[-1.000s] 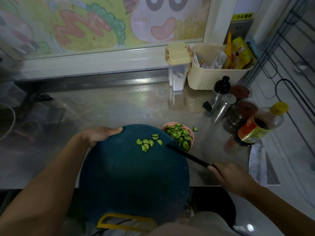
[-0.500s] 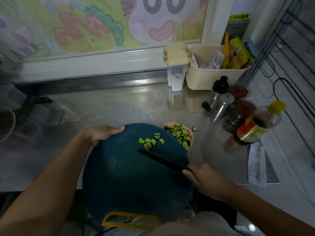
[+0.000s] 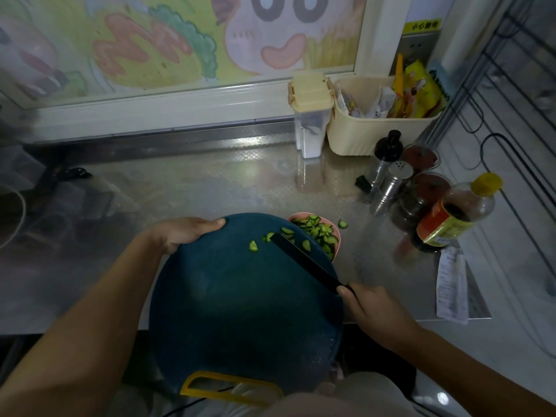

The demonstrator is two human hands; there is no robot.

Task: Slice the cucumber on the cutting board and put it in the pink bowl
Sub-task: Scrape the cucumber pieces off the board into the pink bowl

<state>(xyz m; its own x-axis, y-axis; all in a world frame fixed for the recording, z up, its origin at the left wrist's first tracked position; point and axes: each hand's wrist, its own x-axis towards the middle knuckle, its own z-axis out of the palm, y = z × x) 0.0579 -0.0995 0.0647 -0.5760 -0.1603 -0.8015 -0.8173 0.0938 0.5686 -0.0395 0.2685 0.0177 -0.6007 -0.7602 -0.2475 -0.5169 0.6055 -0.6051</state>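
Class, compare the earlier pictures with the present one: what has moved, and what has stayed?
The right hand, gripping the knife throughout, swung the blade left over the cutting board, then pushed forward through the cucumber slices, sweeping most toward the pink bowl. The left hand still holds the board's edge; bowl and the stray slice on the counter stayed.

The one camera sits on my head, wide-angled, looking forward and steeply down over the brushed steel counter (image 3: 210, 182). It is close: the round dark teal cutting board (image 3: 240, 311) fills the lower middle, its near end reaching the bottom edge. My left hand (image 3: 183, 233), gripping the board's far rim, enters from the bottom left corner. My right hand (image 3: 373, 310), holding the black knife (image 3: 304, 261), enters from the bottom right. The painted window panel (image 3: 180, 40) crosses the top, its frame bowed by the lens, with the ribbed cream plastic basket (image 3: 361, 136) at upper right.
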